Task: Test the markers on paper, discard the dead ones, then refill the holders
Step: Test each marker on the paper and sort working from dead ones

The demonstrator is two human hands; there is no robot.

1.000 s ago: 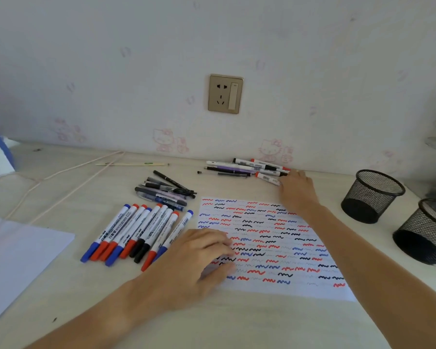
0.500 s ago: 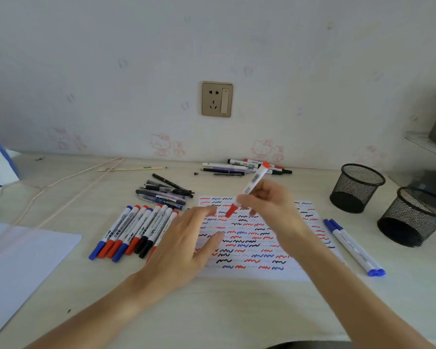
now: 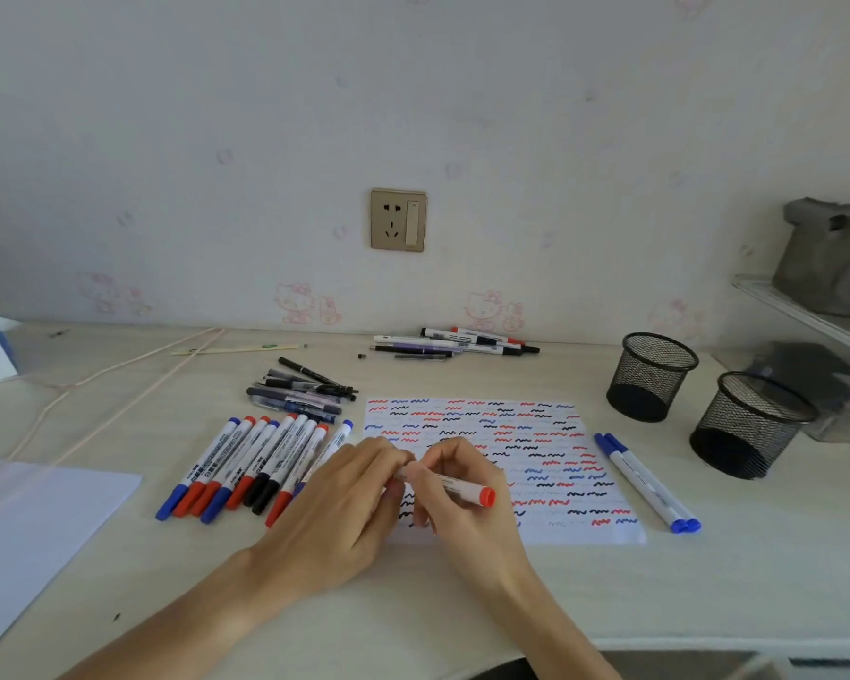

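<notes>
— Pale wooden desk (image 3: 462,591): bare strip along near edge, below scribbled white paper sheet (image 3: 550,463).
— Hands?
— Left hand (image 3: 344,507) and right hand (image 3: 462,488) both pinch red-capped white marker (image 3: 467,490) over paper; two black mesh holders (image 3: 651,377) stand far right.

Paper (image 3: 536,434) between marker row (image 3: 261,463) left and two holders (image 3: 651,377) right

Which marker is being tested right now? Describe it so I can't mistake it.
Find the squiggle-covered paper mid-desk. Over its near-left corner both hands meet on a white marker, the right hand gripping its barrel. Unlike the markers lying on the desk, it is held, with its red end pointing right.
</notes>
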